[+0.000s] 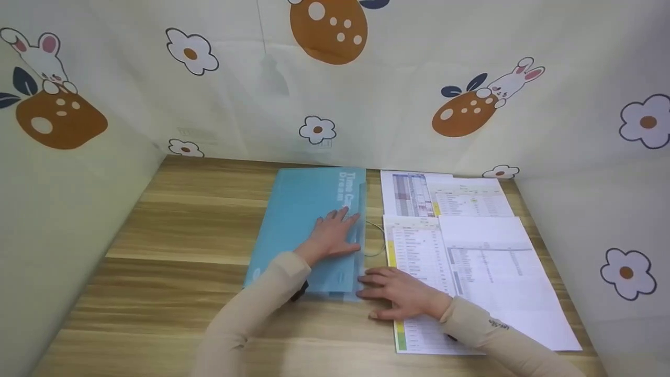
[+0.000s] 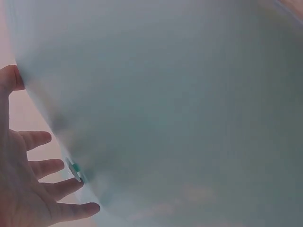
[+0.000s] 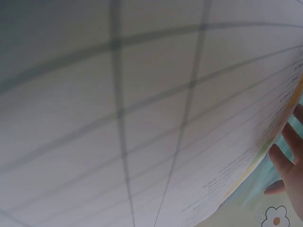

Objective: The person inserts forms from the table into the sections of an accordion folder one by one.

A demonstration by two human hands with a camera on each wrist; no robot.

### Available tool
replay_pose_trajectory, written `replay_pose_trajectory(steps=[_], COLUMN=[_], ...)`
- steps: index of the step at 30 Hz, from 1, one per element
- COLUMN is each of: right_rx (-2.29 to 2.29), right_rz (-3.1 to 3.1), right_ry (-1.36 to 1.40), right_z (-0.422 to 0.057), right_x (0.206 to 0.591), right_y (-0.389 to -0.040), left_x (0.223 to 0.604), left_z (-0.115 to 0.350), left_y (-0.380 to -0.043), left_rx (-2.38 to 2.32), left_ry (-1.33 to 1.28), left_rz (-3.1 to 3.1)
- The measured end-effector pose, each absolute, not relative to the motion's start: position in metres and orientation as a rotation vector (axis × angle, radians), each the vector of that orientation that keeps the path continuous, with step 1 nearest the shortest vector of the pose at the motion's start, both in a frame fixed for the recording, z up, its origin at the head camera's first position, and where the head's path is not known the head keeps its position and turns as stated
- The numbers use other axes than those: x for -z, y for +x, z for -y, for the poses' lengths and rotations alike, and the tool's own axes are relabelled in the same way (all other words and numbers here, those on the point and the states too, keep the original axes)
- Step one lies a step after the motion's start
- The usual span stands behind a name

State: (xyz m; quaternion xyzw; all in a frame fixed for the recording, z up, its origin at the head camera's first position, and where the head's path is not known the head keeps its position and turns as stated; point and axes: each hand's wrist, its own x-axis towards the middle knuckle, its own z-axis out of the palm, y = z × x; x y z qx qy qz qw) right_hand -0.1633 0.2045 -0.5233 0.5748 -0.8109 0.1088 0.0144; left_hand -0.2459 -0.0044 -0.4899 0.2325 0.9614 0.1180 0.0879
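A light blue document folder (image 1: pixel 296 220) with white lettering lies closed on the wooden table. My left hand (image 1: pixel 331 238) rests flat on its cover near the right edge, fingers spread. By the folder's lower right corner is my right hand (image 1: pixel 400 293), its fingers extended towards the edge; whether they press on it I cannot tell. A thin elastic cord (image 1: pixel 383 241) loops out from the folder's right side. In the left wrist view, the folder (image 2: pixel 165 118) fills most of the picture, and a small green-and-white fastener (image 2: pixel 75 169) shows beside the fingers.
Printed sheets (image 1: pixel 492 298) with tables and coloured margins lie overlapping on the right, partly under my right wrist. More printed sheets (image 1: pixel 466 196) are behind them. Patterned curtains (image 1: pixel 387 104) enclose the table's back and sides. Bare wood (image 1: pixel 172 251) shows at left.
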Motion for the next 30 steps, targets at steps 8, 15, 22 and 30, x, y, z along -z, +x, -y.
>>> replay_pose_trajectory(steps=[8, 15, 22, 30], right_rx=[-0.346, -0.332, -0.353, -0.358], right_rz=[2.51, 2.55, 2.571, 2.584], right_ry=[1.799, 1.786, 1.775, 1.777], right_z=[-0.204, -0.204, -0.203, -0.203], right_x=[0.524, 0.524, 0.521, 0.521], right_y=[-0.164, -0.164, -0.162, -0.162], left_x=[0.486, 0.482, 0.478, 0.475], left_z=[0.007, 0.007, 0.009, 0.011], left_y=[-0.245, -0.247, -0.25, -0.255], left_rx=[-0.263, -0.26, -0.314, -0.445], left_ry=[0.74, 0.714, 0.68, 0.574], left_rz=[-2.927, -2.951, -2.964, -2.939])
